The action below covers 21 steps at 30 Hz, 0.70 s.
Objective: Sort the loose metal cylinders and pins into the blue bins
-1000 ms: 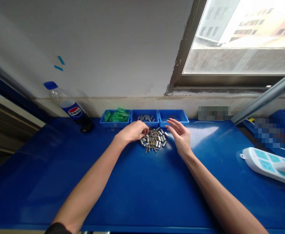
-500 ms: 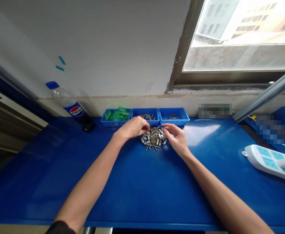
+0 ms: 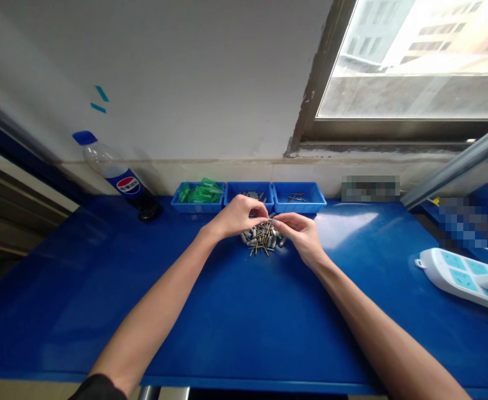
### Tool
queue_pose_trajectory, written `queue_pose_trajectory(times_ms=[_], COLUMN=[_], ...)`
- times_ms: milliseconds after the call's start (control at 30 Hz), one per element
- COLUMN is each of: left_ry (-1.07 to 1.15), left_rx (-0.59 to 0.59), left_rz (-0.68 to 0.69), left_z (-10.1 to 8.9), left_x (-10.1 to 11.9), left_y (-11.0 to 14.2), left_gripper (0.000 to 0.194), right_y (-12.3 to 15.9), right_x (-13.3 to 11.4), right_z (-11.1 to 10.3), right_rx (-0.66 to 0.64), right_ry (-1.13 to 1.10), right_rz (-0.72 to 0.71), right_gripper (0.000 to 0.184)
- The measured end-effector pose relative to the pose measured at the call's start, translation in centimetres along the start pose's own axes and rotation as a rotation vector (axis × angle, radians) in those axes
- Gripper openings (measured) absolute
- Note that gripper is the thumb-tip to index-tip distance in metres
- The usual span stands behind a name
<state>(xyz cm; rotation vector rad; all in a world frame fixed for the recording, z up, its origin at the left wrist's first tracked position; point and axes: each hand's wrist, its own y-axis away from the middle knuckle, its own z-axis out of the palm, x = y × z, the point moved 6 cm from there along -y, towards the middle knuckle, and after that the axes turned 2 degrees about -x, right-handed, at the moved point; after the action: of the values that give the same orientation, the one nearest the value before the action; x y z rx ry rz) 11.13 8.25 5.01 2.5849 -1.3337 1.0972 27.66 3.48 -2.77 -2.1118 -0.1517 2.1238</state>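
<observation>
A pile of small metal parts (image 3: 263, 240), thin brass-coloured pins mixed with short silvery cylinders, lies on the blue table (image 3: 244, 316). Over its back edge my left hand (image 3: 240, 215) is closed in a pinch, thumb against fingers. From the other side my right hand (image 3: 300, 232) pinches too, its fingertips almost meeting those of the left. Whatever sits between the fingertips is too small to make out. Just behind the hands stands the middle blue bin (image 3: 249, 186), with silvery cylinders in it, partly covered by my left hand.
Left of the middle bin is a bin (image 3: 197, 208) of green plastic pieces (image 3: 202, 192); right of it, a bin (image 3: 300, 207) with several thin pins (image 3: 296, 196). A cola bottle (image 3: 127, 184) stands back left, and a white power strip (image 3: 461, 278) lies at the right.
Both hands have come together over the pile: the left moved right, and the right's fingertips shifted slightly left and closed. The camera view has shifted a little.
</observation>
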Motion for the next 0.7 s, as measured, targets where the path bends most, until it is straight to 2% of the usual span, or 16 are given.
queue_pose_trajectory(times_ms=[133,233,333,400,700], left_ry=[-0.076,-0.19,-0.298,-0.337,-0.334], left_rx=[-0.045,-0.138,-0.254,-0.298,-0.29], left_rz=[-0.018,-0.068,-0.121,-0.142,-0.137], left_z=[0.3,0.8,1.4,1.6,1.6], left_x=[-0.2,-1.0,-1.8,-2.1,-2.6], left_y=[0.0,0.2,0.5,0.7,0.5], left_gripper=[0.01,0.012,0.018,0.023,0.021], right_y=[-0.2,-0.4,-0.5,-0.6,-0.6], right_x=[0.4,0.3,-0.3,-0.6,-0.2], right_z=[-0.3,-0.9,-1.8,-2.1,-2.2], right_rx=[-0.009,0.056,0.134,0.141,0.088], right_ry=[-0.057,-0.108,-0.151,-0.156,-0.088], right_rz=[0.026,-0.001,-0.06,-0.081,-0.065], right_gripper=[0.031,0.033,0.052,0.065,0.057])
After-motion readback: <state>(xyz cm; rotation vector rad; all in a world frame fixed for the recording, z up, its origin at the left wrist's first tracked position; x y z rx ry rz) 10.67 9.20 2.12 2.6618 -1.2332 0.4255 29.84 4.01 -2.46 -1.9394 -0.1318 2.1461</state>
